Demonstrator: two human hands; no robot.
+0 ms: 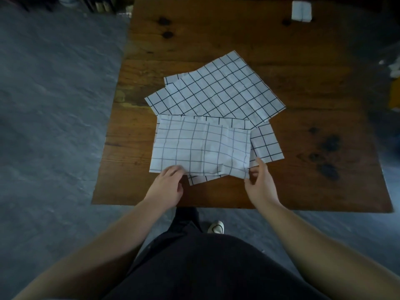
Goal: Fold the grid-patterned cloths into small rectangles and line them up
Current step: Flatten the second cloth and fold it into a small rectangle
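Cloths lie in a loose overlapping pile at the middle of your tabletop (216,40). The near cloth (201,148) sits towards the near edge, doubled over into a wide rectangle with its paler side up, and it rests on top of another cloth (267,144) that sticks out at its right and along its near edge. Behind them, the far cloth (223,92) lies open and flat, turned at an angle, over at least one more sheet whose corners show at its left.

Your left hand (166,185) has its fingers curled down on the near cloth's near-left corner, pinching the edge. Your right hand (260,182) is at the near-right corner, fingers and thumb narrowly apart around the corner; you cannot tell whether they actually grip it.

A small white folded piece (301,10) sits well apart, by the far edge towards the right corner.
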